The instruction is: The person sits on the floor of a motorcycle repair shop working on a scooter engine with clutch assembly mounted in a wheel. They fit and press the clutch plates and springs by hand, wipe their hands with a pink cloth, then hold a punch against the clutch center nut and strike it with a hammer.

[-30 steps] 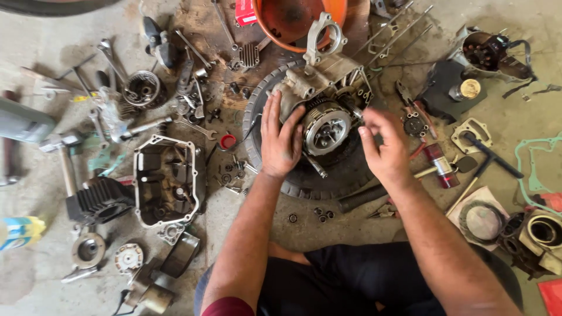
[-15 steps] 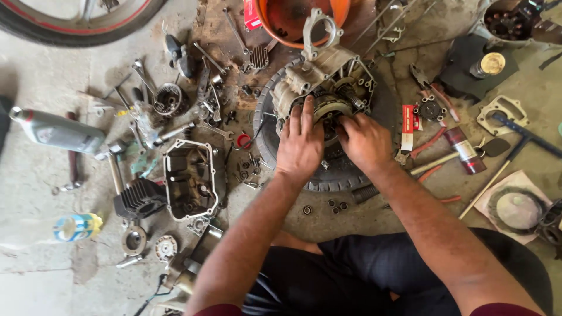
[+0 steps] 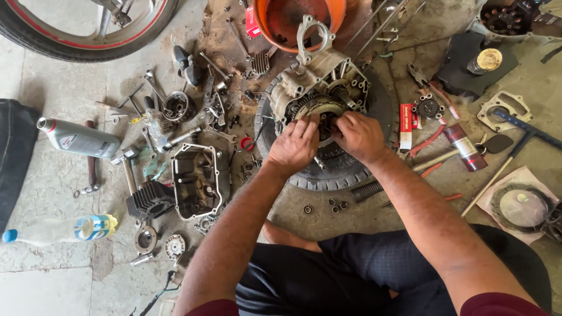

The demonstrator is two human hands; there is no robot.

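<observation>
Overhead, a workshop floor (image 3: 52, 175) strewn with motorcycle parts is seen from a camera worn on the head of a seated person. At the centre, slightly toward 12 o'clock, an opened engine case (image 3: 319, 88) is rested on a small tyre (image 3: 328, 172) laid flat. At 12 o'clock of the engine an orange bucket (image 3: 298, 17) is placed; at 10 o'clock of the scene part of a wheel (image 3: 88, 35) is seen. At 9 o'clock of the engine a removed side cover (image 3: 199, 178) is laid open side up, with a finned cylinder (image 3: 149, 202) beside it and a grey oil bottle (image 3: 79, 139) farther out.

Both hands are pressed onto the round clutch assembly (image 3: 319, 105) inside the case. The left hand (image 3: 295, 146) is set at its 7 o'clock edge with fingers narrowly spread and curled over the rim. The right hand (image 3: 357, 136) is set at 4 o'clock, fingers bent in close; whether a small part is pinched there cannot be told.

Several risks can be judged. The engine could be rocked off the tyre if uneven force is applied. Fingertips could be nipped between the clutch and the case wall. The loose nuts (image 3: 328, 205) at 6 o'clock of the tyre could be scattered by a knee and lost among the clutter.
</observation>
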